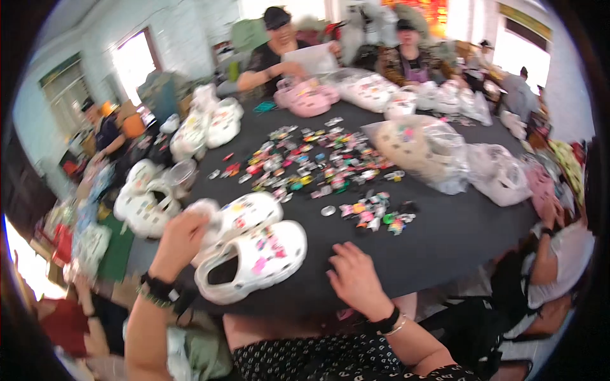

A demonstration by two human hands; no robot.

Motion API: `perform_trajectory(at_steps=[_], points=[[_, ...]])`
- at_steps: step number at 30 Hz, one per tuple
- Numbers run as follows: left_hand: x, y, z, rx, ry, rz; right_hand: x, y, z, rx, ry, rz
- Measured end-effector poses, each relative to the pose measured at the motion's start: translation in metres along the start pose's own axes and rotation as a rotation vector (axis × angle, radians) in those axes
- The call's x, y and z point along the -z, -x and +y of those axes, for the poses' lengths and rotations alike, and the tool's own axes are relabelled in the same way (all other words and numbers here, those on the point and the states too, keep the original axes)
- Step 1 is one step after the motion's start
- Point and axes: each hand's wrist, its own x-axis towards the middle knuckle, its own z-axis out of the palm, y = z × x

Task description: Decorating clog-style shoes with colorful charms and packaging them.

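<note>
On the table (438,254), by its near edge and toward the left corner, I have two white clogs (255,244) side by side, toes toward the right edge. The nearer clog (257,274) shows its dark opening and pink and red charms (270,249); the farther clog (251,209), partly hidden behind it, bears coloured charms (239,223) too

this looks like a workshop: a black work table (454,235) heaped at its centre with small colourful charms (318,162), white clogs (273,257) at seven o'clock, bagged clogs (422,152) at two, co-workers (264,60) at twelve and one.
</note>
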Motion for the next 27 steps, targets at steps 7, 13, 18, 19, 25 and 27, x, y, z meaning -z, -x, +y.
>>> perform_trajectory(at_steps=[7, 13, 18, 19, 25, 27], points=[[0.026, -0.001, 0.001, -0.053, 0.011, -0.333, 0.000, 0.001, -0.003, -0.010, -0.007, -0.029], [0.027, -0.015, -0.014, 0.035, 0.171, -0.477, 0.002, 0.000, -0.004, -0.010, -0.020, -0.023], [0.014, -0.025, -0.010, 0.114, 0.023, -0.453, 0.003, -0.004, -0.002, -0.033, -0.007, -0.065], [0.015, -0.024, -0.013, 0.088, 0.053, -0.428, 0.003, -0.005, -0.002, -0.034, -0.011, -0.062], [0.020, -0.010, -0.010, 0.096, 0.065, -0.230, 0.003, -0.002, 0.000, -0.040, -0.021, -0.052], [0.025, -0.009, -0.006, 0.044, -0.079, -0.163, 0.004, -0.001, -0.002, -0.033, -0.018, -0.055]])
